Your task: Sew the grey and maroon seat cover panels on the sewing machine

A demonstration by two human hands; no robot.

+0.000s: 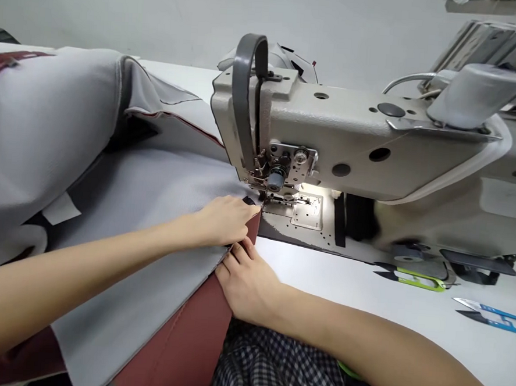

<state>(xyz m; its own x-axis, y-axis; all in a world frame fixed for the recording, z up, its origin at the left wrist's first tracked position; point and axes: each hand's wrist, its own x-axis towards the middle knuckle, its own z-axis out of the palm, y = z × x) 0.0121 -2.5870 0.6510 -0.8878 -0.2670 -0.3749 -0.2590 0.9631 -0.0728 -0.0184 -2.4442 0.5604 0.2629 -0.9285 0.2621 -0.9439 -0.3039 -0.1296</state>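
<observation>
A reddish-brown leather-like panel (192, 334) lies against a grey padded fabric piece (147, 294), with their edges running together up to the needle area of a sewing machine (352, 140). Close to the presser foot, my left hand (223, 220) is closed on the panel's edge, its index finger stretched toward the foot. Just below it, my right hand (250, 283) grips the same layered edge with fingers curled over it. The two hands nearly touch. A small dark piece (249, 202) shows beyond my left fingers; the needle tip is hard to make out.
Bulky grey padded material (47, 128) is heaped on the left. On the white table (323, 272) at right lie green-handled thread snips (419, 278) and blue-handled thread snips (495, 317). A white thread cone (478, 96) sits on the machine. A wall (164, 18) stands behind.
</observation>
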